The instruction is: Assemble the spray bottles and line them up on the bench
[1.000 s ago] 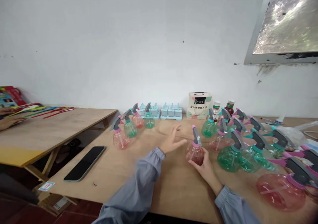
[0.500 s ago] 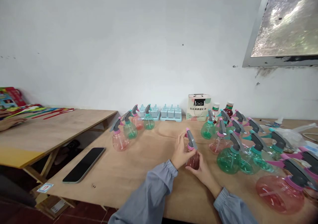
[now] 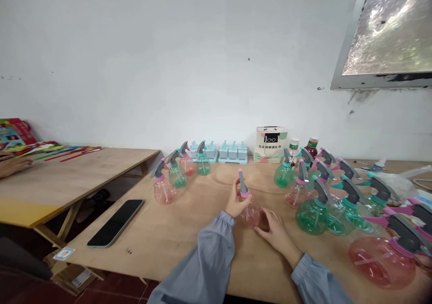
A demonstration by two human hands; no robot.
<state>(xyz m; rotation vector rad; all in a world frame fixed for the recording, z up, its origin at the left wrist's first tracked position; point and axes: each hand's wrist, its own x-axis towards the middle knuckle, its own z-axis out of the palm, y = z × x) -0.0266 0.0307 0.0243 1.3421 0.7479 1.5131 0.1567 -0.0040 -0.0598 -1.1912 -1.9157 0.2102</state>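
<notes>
A pink spray bottle (image 3: 250,215) with a grey trigger head stands at the middle of the table. My left hand (image 3: 237,202) is closed around its neck from the left, just below the pink collar. My right hand (image 3: 274,228) lies low at the bottle's right side, fingers curved and apart; whether the fingertips touch the plastic I cannot tell. Close to my right hand stands a green spray bottle (image 3: 312,216), one of several green and pink ones grouped on the right. Farther left are a pink spray bottle (image 3: 164,191) and a green spray bottle (image 3: 177,176).
A black phone (image 3: 115,223) lies on the left of the table. Pale blue ice-pop moulds (image 3: 233,154), a paper bag (image 3: 270,145) and a dark red bottle (image 3: 311,147) stand along the wall. Another person's hand (image 3: 15,165) rests on the neighbouring table (image 3: 74,178).
The bottle has moved left and turned, its trigger head now facing another way. My left hand has shifted left with it, while my right hand has loosened from around the base.
</notes>
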